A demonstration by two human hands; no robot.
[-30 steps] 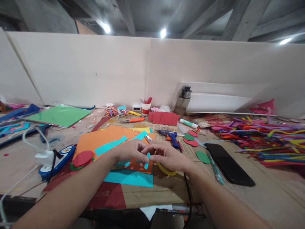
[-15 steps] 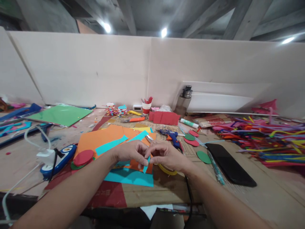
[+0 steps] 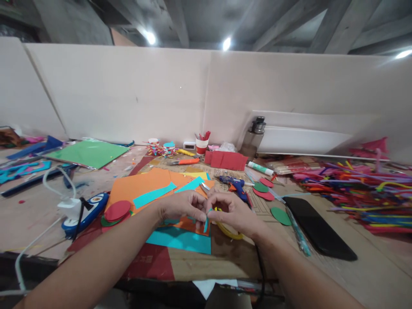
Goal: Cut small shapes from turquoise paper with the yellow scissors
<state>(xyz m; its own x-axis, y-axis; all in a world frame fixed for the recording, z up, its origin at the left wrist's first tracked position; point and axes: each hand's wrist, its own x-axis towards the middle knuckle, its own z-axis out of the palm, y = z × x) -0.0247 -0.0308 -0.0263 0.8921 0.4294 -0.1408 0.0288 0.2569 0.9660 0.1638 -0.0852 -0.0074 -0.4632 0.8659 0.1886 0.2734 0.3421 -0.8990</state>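
Note:
Between my fingertips is a small strip of turquoise paper (image 3: 206, 224), narrow and hanging downward. My left hand (image 3: 188, 207) pinches it from the left, and my right hand (image 3: 229, 210) pinches its upper part from the right. Both hands are closed and nearly touch. Beneath them lie orange sheets (image 3: 125, 186) and a larger turquoise sheet (image 3: 183, 241), with cut turquoise strips (image 3: 153, 195) on top. Scissors with yellow handles (image 3: 230, 231) lie partly hidden under my right hand, a blade tip showing behind my fingers.
A blue glue gun (image 3: 237, 185) lies behind my right hand. Red paper circles (image 3: 117, 210) and a blue power strip (image 3: 85, 219) are at left. On the right are a black phone (image 3: 318, 227) and a heap of pipe cleaners (image 3: 363, 193). A dark bottle (image 3: 252, 139) stands at the back.
The view has shifted slightly, so everything sits a little further right. The turquoise strip looks narrower now, turned between my fingers. Both hands keep their pinch.

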